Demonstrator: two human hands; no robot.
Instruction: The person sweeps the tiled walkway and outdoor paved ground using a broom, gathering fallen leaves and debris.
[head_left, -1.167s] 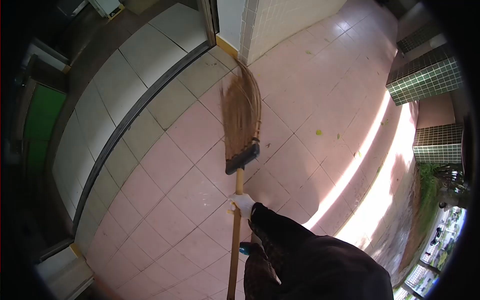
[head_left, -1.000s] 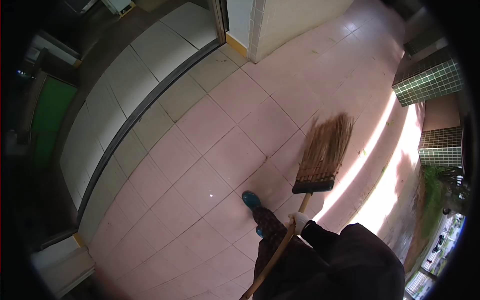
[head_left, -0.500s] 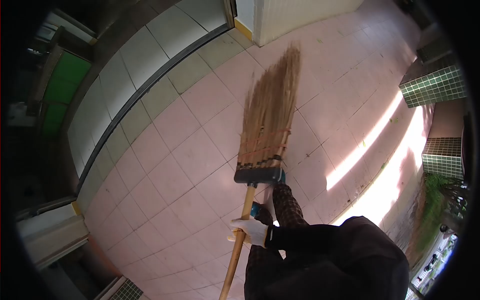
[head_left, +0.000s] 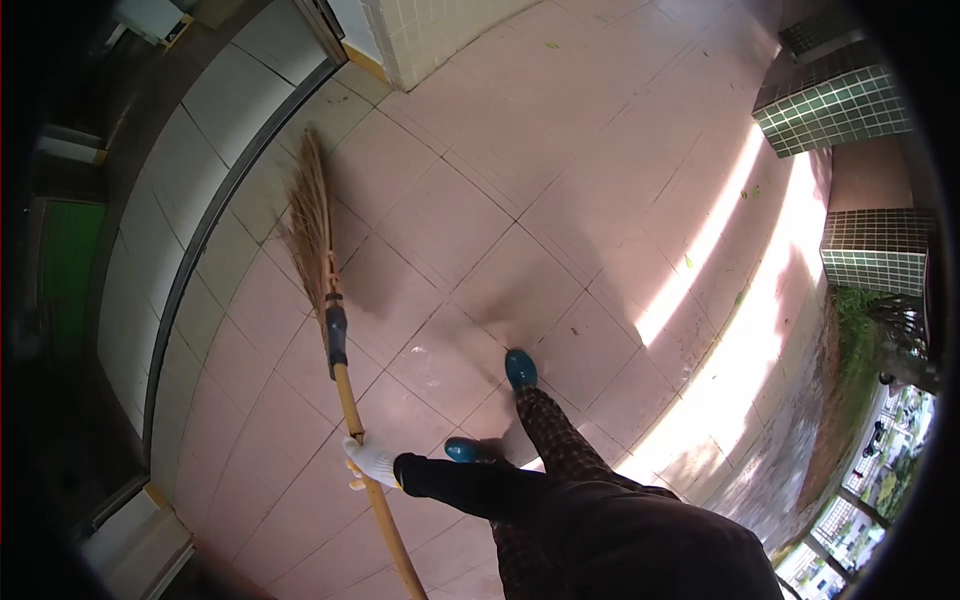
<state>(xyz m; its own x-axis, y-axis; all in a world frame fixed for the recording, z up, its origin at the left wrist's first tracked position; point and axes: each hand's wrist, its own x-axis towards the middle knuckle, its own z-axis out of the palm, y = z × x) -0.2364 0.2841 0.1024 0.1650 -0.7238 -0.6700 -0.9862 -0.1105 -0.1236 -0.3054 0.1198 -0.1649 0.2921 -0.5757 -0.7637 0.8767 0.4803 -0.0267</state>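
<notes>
My right hand [head_left: 370,462], in a white work glove, is closed around the wooden handle of a straw broom. The broom's bristles [head_left: 312,215] are seen edge-on, their tips near the dark threshold strip at the upper left. A dark binding [head_left: 336,335] joins bristles and handle. Below my hand the broom handle [head_left: 395,545] runs out of the bottom of the view. My left hand is out of view. My two teal boots [head_left: 520,370] stand on the tiles to the right of the broom.
Pink floor tiles [head_left: 490,210] spread around me, some with small leaves. A dark door track [head_left: 225,200] curves along the left, near a wall corner [head_left: 400,45]. Green-tiled blocks [head_left: 835,110] stand at the right, beside strips of sunlight and a planted edge.
The broom has swung left and turned from broad side to edge-on, its bristles now near the threshold. My right hand has moved left with it. The whole view has shifted.
</notes>
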